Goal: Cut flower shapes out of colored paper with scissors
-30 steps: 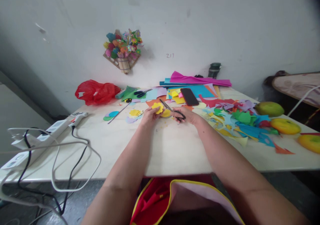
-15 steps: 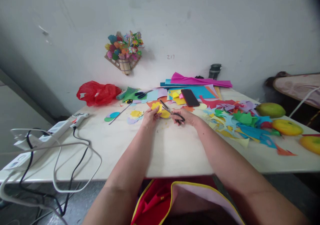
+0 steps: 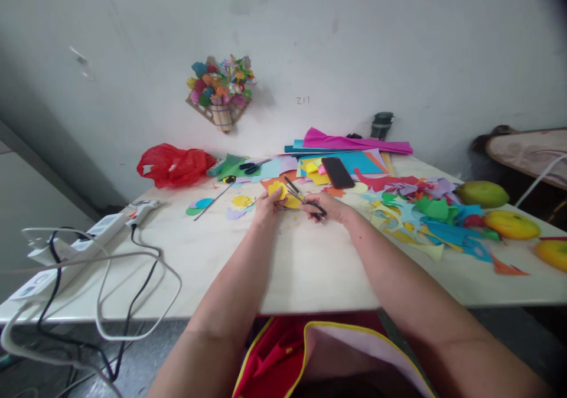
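Pinched in my left hand (image 3: 267,205) is a yellow paper flower (image 3: 277,191) with scalloped edges. My right hand (image 3: 330,206) grips a pair of scissors (image 3: 315,206) by the dark handles, the blades pointing up and left, close to the flower. Flat on the table between my hands lies another yellow paper piece (image 3: 292,201). A small pile of yellow paper flowers (image 3: 243,201) sits just left of my left hand, partly over lilac paper. Farther left are blue and green paper circles (image 3: 204,203).
Coloured paper scraps (image 3: 436,209) and mangoes (image 3: 509,224) cover the right side. A phone (image 3: 337,173) lies on paper sheets at the back, near spare scissors (image 3: 252,166) and a red plastic bag (image 3: 175,166). Power strips (image 3: 95,227) with cables run along the left.
The scissors and my right hand have shifted very slightly left, and the blades sit at a slightly different angle beside the flower. Both hands keep their hold.
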The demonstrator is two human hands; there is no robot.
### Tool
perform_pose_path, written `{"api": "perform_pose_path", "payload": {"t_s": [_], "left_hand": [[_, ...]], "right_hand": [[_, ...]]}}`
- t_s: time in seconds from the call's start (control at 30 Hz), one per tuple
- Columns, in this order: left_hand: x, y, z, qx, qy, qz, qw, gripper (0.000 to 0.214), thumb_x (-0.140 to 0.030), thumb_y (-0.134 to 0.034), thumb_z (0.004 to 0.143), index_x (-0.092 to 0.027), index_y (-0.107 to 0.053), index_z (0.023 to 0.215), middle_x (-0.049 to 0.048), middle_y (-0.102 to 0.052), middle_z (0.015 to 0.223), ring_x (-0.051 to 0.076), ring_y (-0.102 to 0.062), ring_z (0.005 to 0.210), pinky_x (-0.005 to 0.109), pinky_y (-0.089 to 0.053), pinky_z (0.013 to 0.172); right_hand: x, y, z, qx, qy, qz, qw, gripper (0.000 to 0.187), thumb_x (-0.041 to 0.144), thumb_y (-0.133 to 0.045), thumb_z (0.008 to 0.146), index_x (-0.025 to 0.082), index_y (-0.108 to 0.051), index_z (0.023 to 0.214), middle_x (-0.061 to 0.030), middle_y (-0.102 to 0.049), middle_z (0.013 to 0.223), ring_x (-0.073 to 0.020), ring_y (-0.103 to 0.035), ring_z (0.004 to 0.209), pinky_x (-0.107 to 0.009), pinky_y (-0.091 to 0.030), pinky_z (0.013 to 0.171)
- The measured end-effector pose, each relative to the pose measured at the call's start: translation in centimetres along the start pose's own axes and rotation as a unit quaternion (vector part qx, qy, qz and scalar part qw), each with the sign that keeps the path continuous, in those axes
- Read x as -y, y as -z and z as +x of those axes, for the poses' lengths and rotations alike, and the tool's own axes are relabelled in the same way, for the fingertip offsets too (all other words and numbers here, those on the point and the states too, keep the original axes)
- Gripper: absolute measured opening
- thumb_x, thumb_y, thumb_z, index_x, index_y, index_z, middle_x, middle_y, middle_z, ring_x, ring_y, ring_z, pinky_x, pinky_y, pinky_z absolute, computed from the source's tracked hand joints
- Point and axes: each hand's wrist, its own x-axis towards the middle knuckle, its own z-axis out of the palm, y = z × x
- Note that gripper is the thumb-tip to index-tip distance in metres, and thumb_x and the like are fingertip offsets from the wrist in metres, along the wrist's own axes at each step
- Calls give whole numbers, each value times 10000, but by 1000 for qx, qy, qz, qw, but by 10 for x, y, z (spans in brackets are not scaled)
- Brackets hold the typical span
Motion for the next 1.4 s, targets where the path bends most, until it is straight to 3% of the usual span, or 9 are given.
{"api": "perform_pose_path", "payload": {"t_s": [0.53,0.73,1.1,1.4], "left_hand": [[5,-7,-4,-9,31,-4,999,105,-111,-717,733,-130,-657,818,59,-719,785,165,-713,754,257,-598,713],[6,-8,-5,-9,35,-11,999,76,-92,-683,764,-128,-656,824,58,-719,788,156,-711,724,241,-597,674],[10,-8,-2,-13,36,-35,999,149,-103,-740,721,-122,-653,840,80,-723,845,206,-723,850,283,-602,767],[11,-11,-3,-35,42,-63,996,160,-74,-741,709,-116,-659,840,75,-724,825,193,-727,793,289,-605,764]], "right_hand": [[10,-11,-3,-61,-25,33,997,279,290,-816,677,149,-582,731,45,-553,484,-63,-465,347,-171,-339,323],[11,-11,-4,-64,-29,26,997,282,304,-804,687,149,-573,734,42,-552,485,-65,-462,348,-173,-305,321],[11,-11,-4,-61,-18,25,998,311,350,-797,675,156,-559,723,45,-546,494,-66,-463,359,-177,-301,336],[5,-11,0,-64,-20,34,997,306,332,-803,662,151,-565,727,57,-521,467,-62,-442,349,-170,-270,322]]}}
